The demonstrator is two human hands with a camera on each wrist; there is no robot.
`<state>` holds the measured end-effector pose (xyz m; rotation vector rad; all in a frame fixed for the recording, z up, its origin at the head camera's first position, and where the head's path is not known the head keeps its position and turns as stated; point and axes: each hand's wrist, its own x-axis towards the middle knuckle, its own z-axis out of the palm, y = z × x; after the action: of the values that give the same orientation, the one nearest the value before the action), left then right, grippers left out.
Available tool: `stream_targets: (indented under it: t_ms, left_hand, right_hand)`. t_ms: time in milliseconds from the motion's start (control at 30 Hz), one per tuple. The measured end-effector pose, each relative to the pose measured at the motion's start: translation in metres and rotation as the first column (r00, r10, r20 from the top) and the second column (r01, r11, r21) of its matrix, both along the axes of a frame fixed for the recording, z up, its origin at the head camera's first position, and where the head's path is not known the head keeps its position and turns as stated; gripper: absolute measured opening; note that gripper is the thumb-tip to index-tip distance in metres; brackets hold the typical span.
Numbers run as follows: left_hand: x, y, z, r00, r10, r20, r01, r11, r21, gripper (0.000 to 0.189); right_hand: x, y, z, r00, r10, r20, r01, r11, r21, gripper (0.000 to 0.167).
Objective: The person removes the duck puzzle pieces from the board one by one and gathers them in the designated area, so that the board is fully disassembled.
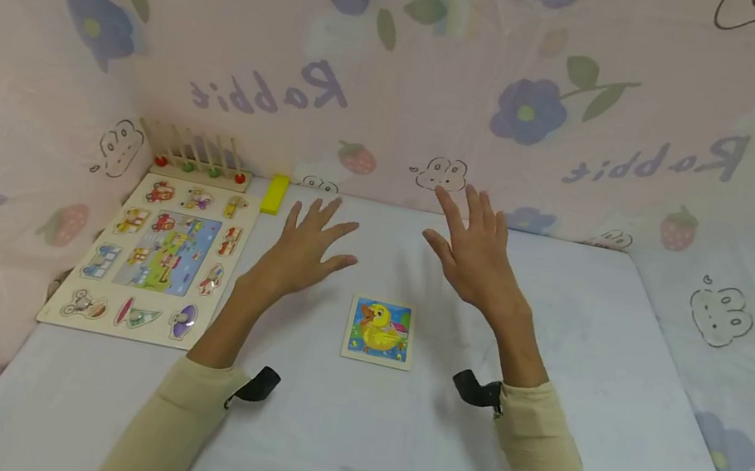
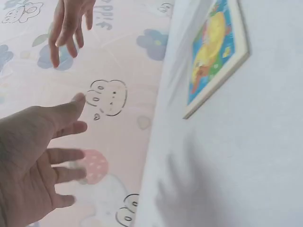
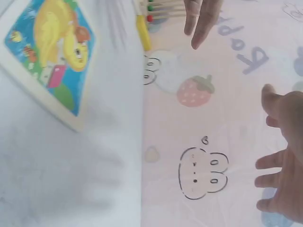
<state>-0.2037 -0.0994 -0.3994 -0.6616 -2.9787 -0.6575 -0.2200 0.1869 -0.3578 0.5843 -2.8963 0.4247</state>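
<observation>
Both hands hover above the white table with fingers spread, and neither holds anything. My left hand (image 1: pixel 302 254) is up and left of a small square duck puzzle (image 1: pixel 381 332), between it and a larger picture board. On the other side, my right hand (image 1: pixel 477 262) is raised beyond the puzzle's upper right. The puzzle lies flat, a yellow duck on blue inside a pale wooden frame. In the left wrist view the left hand (image 2: pixel 35 161) shows its palm, and the puzzle (image 2: pixel 213 52) lies apart from it. The right wrist view shows the right hand (image 3: pixel 289 161) likewise apart from the puzzle (image 3: pixel 52 56).
A wooden board with vehicle and animal pictures (image 1: pixel 114 223) lies at the left. Behind it stands a wooden rack with pegs and coloured beads (image 1: pixel 199 172), a yellow block (image 1: pixel 274 194) beside it. Patterned cloth walls (image 1: pixel 415 107) enclose the table's back and sides.
</observation>
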Motion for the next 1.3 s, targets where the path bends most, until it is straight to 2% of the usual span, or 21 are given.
stream_targets:
  t_ms: [133, 267, 367, 467, 700, 867, 1033, 1167, 1300]
  left_hand:
    - [0.009, 0.005, -0.015, 0.993, -0.077, 0.088, 0.074, 0.996, 0.040, 0.060]
    - [0.021, 0.011, -0.031, 0.970, -0.144, 0.197, 0.147, 0.989, -0.001, 0.064]
    - [0.028, 0.014, -0.039, 0.957, -0.153, 0.245, 0.170, 0.984, -0.049, 0.072]
    - [0.032, 0.016, -0.043, 0.953, -0.145, 0.266, 0.171, 0.982, -0.079, 0.080]
    - [0.038, 0.019, -0.052, 0.937, -0.147, 0.317, 0.182, 0.980, -0.084, 0.094]
    - [0.041, 0.019, -0.057, 0.940, -0.148, 0.309, 0.190, 0.975, -0.114, 0.097]
    - [0.040, 0.021, -0.056, 0.940, -0.164, 0.301, 0.212, 0.968, -0.135, 0.096]
    - [0.039, 0.022, -0.055, 0.920, -0.177, 0.350, 0.239, 0.961, -0.143, 0.100]
    - [0.037, 0.023, -0.052, 0.905, -0.153, 0.397, 0.232, 0.960, -0.160, 0.106]
  right_hand:
    - [0.002, -0.005, -0.010, 0.997, 0.075, -0.025, -0.073, 0.995, 0.073, 0.061]
    - [0.010, -0.013, -0.026, 0.979, 0.199, -0.039, -0.194, 0.976, 0.103, 0.047]
    - [0.018, -0.020, -0.042, 0.958, 0.287, 0.002, -0.286, 0.954, 0.091, 0.038]
    - [0.025, -0.027, -0.057, 0.939, 0.339, 0.060, -0.343, 0.936, 0.076, 0.032]
    - [0.030, -0.041, -0.079, 0.920, 0.367, 0.139, -0.375, 0.926, 0.038, 0.025]
    - [0.027, -0.051, -0.089, 0.913, 0.373, 0.164, -0.386, 0.920, 0.061, 0.024]
    - [0.026, -0.054, -0.091, 0.918, 0.355, 0.179, -0.375, 0.922, 0.093, 0.026]
    - [0.028, -0.054, -0.091, 0.916, 0.353, 0.190, -0.374, 0.924, 0.084, 0.027]
    - [0.029, -0.057, -0.091, 0.919, 0.347, 0.187, -0.366, 0.928, 0.077, 0.026]
